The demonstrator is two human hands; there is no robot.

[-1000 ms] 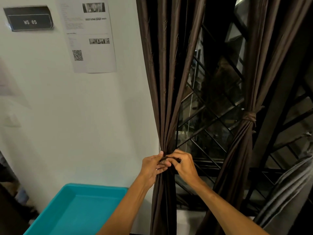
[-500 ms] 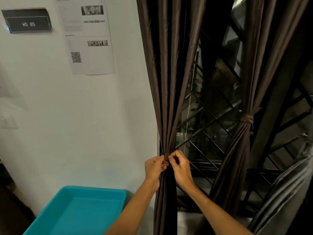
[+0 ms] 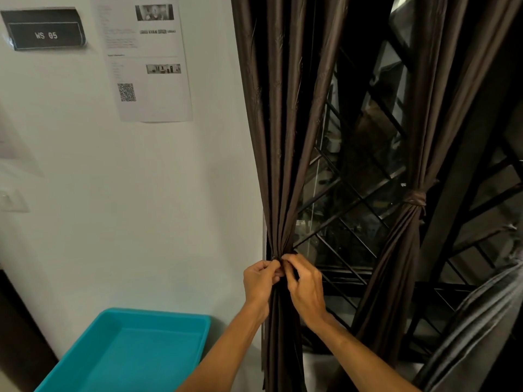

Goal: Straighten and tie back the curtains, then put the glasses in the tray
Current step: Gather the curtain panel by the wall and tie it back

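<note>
Spanning the left half of the view, a white wall [image 3: 141, 207] meets a window with a black diagonal grille [image 3: 353, 210] on the right. Two brown curtains hang before the window. The left curtain [image 3: 283, 137] falls at the wall edge and is drawn into a narrow waist low down. The right curtain [image 3: 424, 123] is well apart from it and already bound at mid-height by a fabric tie [image 3: 414, 198]. A grey pleated cloth [image 3: 475, 321] fills the lower right corner.

A teal tray [image 3: 158, 314] sits below the wall, left of the left curtain, its floor bare. On the wall above are a printed notice with a QR code [image 3: 164, 103] and a dark plate reading "WS 05" [image 3: 45, 29].

The left hand [image 3: 259, 281] and right hand [image 3: 305, 287] meet at the left curtain's waist. Both have fingers curled, with thumb and fingertips pinching at the gathered cloth and the knuckles almost touching. Whether they also hold a tie band there cannot be told.
</note>
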